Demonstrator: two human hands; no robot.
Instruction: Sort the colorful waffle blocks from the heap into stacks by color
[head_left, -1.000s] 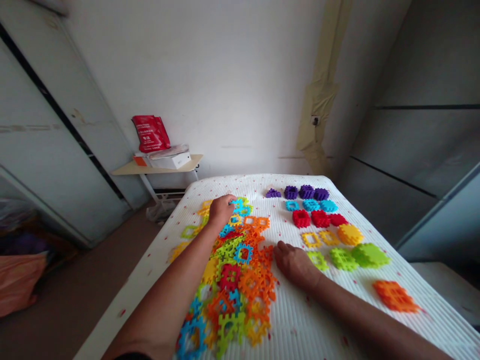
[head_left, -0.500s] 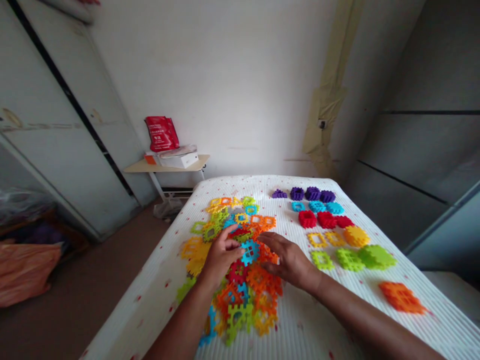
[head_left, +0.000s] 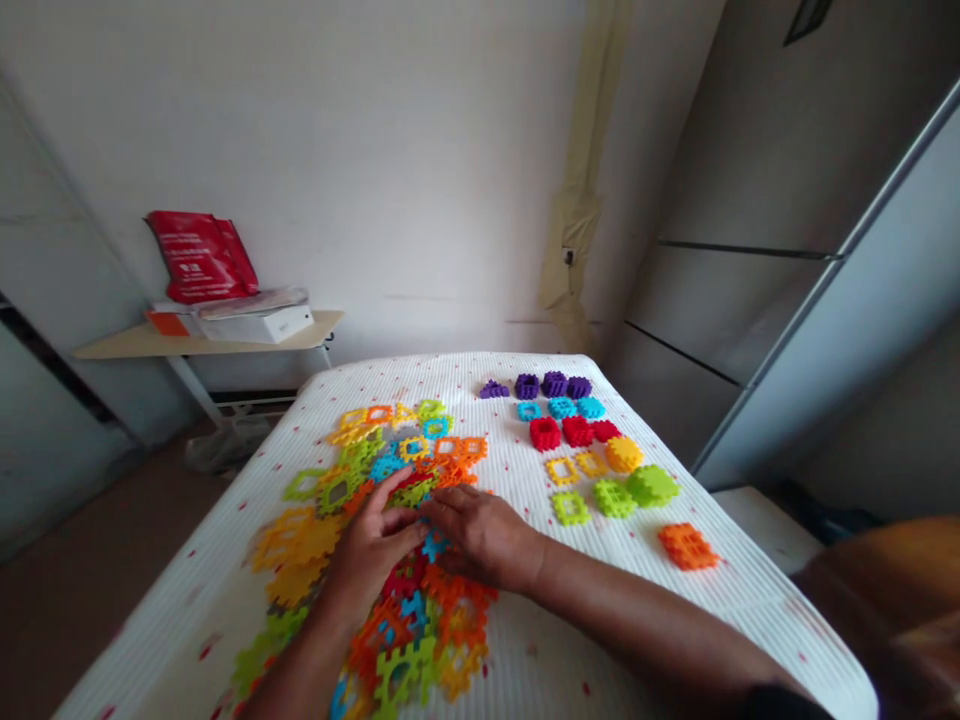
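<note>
**Left hand (head_left: 370, 545) and right hand (head_left: 480, 538) together on the heap of waffle blocks (head_left: 409, 600)**

Both forearms reach in from the lower edge of view, the left steeply, the right low from the right side; both hands lie palm down, close together, fingers slightly curled and nearly meeting over the middle of the heap; left fingers rest on the pieces, open; right fingertips (head_left: 442, 530) sit just beside a small blue piece (head_left: 434, 546), and whether they pinch it I cannot tell; the heap is mixed orange, yellow, green, red and blue, spread over the white ribbed bed cover (head_left: 600, 640); to its right, sorted by colour: an orange stack (head_left: 688, 546); green pieces (head_left: 615, 498); yellow pieces (head_left: 562, 471); red pieces (head_left: 577, 431); blue pieces (head_left: 561, 408); purple pieces (head_left: 553, 385) at the far end; beyond the bed, a white box (head_left: 255, 325) and a red bag (head_left: 201, 257) sit on a small shelf (head_left: 202, 342) against the wall.
</note>
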